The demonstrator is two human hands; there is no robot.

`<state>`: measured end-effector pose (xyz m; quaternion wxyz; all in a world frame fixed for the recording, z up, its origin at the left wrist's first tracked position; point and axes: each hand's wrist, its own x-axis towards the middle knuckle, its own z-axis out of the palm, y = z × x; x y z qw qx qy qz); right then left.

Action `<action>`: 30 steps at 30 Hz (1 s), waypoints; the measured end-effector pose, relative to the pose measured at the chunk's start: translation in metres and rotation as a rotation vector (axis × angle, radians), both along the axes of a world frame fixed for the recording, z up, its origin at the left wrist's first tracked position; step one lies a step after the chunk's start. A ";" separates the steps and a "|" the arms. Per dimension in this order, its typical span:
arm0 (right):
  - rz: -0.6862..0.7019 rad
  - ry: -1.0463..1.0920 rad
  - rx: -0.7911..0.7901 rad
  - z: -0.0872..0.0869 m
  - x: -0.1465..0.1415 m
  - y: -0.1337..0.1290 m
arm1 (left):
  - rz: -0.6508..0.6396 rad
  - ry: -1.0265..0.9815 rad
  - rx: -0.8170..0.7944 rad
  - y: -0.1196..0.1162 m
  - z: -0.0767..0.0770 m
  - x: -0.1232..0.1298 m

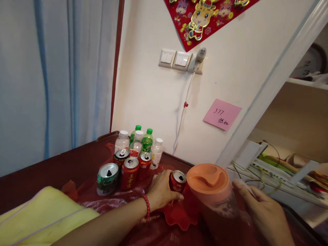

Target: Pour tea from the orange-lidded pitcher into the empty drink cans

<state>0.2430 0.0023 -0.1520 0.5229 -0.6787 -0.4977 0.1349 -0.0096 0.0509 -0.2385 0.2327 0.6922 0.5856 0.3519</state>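
Note:
My left hand (159, 192), with a red bead bracelet at the wrist, is wrapped round a red drink can (177, 181) with an opened top. That can stands beside a clear plastic pitcher (222, 213) with an orange lid (208, 177). My right hand (266, 212) is closed at the pitcher's right side, round its handle, which is mostly hidden. A red scalloped mat (180, 218) lies under the left hand's can. Further left stand a green can (107, 179), a red can with yellow lettering (129, 173) and more red cans.
Behind the cans are several capped bottles, among them a green-capped one (147, 140) and a white-capped one (157, 153). A yellow cloth (46, 218) covers the table's left front. The wall (148, 99) rises behind; a shelf (287, 182) with cables is at right.

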 end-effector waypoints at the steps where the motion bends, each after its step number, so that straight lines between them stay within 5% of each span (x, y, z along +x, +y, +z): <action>1: 0.005 0.002 0.005 0.000 0.000 0.000 | 0.000 -0.001 -0.002 0.000 0.000 0.000; 30: 0.007 0.043 0.016 0.004 -0.007 -0.003 | -0.003 -0.013 0.013 0.000 -0.003 0.000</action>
